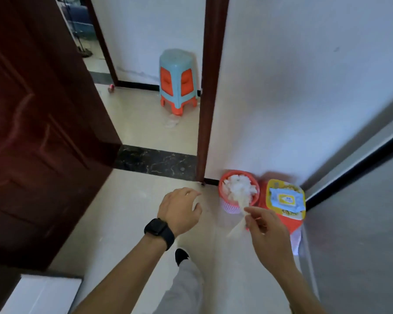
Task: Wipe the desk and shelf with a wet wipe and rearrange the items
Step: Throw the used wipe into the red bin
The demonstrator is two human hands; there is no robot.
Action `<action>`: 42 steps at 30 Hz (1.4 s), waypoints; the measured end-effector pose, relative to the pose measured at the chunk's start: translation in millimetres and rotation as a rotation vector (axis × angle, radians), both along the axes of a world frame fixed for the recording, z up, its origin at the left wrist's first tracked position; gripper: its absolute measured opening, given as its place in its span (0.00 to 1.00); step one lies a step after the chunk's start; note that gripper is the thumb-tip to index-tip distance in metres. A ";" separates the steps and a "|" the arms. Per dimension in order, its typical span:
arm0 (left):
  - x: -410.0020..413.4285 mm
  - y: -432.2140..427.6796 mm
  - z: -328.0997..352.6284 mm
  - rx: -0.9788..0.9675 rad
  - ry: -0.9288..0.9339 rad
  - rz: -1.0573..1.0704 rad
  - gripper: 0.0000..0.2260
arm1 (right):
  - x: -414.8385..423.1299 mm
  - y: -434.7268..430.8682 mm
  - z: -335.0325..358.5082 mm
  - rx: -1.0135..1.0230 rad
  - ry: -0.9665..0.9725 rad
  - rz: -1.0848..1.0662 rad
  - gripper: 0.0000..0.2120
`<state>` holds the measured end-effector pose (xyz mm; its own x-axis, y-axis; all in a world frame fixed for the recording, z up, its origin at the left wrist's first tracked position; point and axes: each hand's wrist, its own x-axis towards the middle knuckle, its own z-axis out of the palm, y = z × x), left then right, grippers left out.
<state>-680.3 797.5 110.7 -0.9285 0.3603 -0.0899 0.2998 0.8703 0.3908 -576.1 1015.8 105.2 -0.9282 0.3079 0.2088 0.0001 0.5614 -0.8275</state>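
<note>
My right hand (264, 227) pinches a white wet wipe (239, 219) that hangs down just in front of a small red waste basket (224, 201) on the floor. The basket is heaped with used white wipes (239, 185). A pack of wet wipes (286, 197) with a yellow label lies on a red and yellow stool (267, 189) right of the basket. My left hand (179, 208), with a black watch on its wrist, hovers left of the basket, fingers loosely curled and holding nothing.
A dark red door (32, 132) stands ajar on the left. Through the doorway a blue and orange plastic stool (177, 80) sits by the wall. The dark door frame (208, 98) rises beside the basket. A grey surface (361, 223) fills the right side. My shoe (181, 256) is below.
</note>
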 end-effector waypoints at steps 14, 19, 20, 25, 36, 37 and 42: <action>-267.6 180.2 -4.7 -0.054 0.257 -0.214 0.35 | -179.5 141.1 37.1 0.080 0.119 -0.428 0.12; -351.5 236.8 2.6 -0.094 0.527 -0.227 0.40 | -248.9 177.8 11.1 0.030 0.095 -0.465 0.08; -366.1 246.4 0.3 -0.105 0.558 -0.210 0.41 | -263.3 184.8 -1.9 0.022 0.069 -0.446 0.08; -427.1 281.7 -8.9 -0.150 0.643 -0.149 0.41 | -321.0 218.0 -84.7 -0.020 -0.334 -0.290 0.12; -487.3 316.4 -41.1 -0.223 0.541 0.015 0.39 | -389.7 289.8 -154.2 0.211 -0.900 0.145 0.17; -486.4 317.0 -40.4 -0.223 0.539 0.016 0.39 | -395.7 294.2 -151.3 0.242 -0.881 0.177 0.16; -452.3 292.5 -30.8 -0.205 0.371 -0.011 0.38 | -431.4 287.8 -114.3 0.362 -0.679 0.332 0.14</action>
